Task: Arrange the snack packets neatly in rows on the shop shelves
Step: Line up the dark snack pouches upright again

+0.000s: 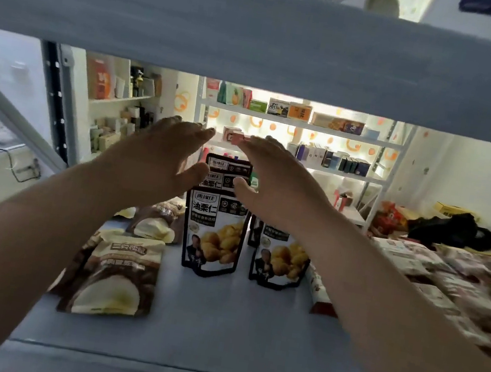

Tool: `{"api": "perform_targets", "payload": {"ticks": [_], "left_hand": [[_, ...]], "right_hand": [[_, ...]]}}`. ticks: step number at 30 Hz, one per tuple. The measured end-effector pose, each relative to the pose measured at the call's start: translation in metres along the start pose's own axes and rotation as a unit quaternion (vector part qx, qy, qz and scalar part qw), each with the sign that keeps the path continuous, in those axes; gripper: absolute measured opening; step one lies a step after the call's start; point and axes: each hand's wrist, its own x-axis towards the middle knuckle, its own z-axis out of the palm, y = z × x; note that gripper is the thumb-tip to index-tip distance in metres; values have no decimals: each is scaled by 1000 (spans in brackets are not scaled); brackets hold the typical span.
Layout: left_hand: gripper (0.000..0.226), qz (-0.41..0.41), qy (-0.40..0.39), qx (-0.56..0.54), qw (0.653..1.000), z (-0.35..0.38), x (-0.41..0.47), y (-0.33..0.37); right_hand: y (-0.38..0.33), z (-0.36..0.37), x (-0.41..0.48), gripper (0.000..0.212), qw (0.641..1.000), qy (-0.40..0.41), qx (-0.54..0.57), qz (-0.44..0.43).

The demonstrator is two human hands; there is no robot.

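Several dark chestnut snack packets stand upright in a row one behind another at the middle of the grey-blue shelf. A second row of the same packets stands just to the right. My left hand and my right hand reach in with straight fingers on either side of the rear packets, thumbs near their top edges. I cannot tell whether the palms touch them. Brown and cream snack packets lie at the left of the shelf.
The shelf board above hangs low over my hands. A slanted metal brace crosses the left side. Pale wrapped packets lie piled at the right. A red-edged packet leans beside the right row. Stocked shelves stand beyond.
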Motion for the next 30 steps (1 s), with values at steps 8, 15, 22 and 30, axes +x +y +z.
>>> {"api": "perform_targets", "payload": {"ticks": [8, 15, 22, 30], "left_hand": [[68, -130, -41, -14, 991, -28, -107, 43], [66, -220, -72, -33, 972, -23, -181, 45], [56, -250, -114, -41, 961, 8, -218, 2], [71, -138, -147, 4, 980, 32, -207, -54]], "right_hand": [[-47, 0, -62, 60, 991, 14, 120, -56], [-94, 54, -96, 56, 972, -15, 223, -69], [-128, 110, -89, 61, 962, -90, 258, -11], [-145, 144, -72, 84, 959, -180, 211, 58]]}}
